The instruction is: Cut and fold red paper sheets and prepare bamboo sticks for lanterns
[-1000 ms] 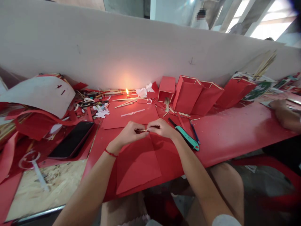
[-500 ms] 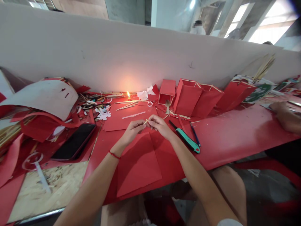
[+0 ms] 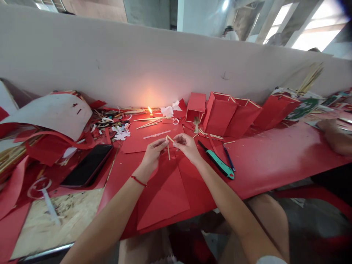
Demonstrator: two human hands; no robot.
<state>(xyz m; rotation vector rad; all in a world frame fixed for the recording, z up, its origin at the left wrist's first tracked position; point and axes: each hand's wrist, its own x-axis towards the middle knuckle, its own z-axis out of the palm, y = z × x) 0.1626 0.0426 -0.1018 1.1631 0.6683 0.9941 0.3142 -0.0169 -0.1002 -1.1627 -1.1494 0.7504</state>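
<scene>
Thin pale wooden stick: bent sharply, between the hands, its longer end hanging just beside the left fingertips.
Left hand: pinching the stick near its bend.
Right hand: thumb and fingers gripping the shorter end.
Handling: likely light, stiff, fragile at the fold; best pinched either side of it.
Writing: black strokes on the curved white sheet, well left of the left hand; no brand readable.

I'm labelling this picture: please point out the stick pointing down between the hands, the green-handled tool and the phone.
Stick [image 3: 169, 152]: head view, on its lower, free length.
Green-handled tool [image 3: 220, 164]: head view, on the green handle.
Phone [image 3: 87, 165]: head view, on the dark screen.
</scene>
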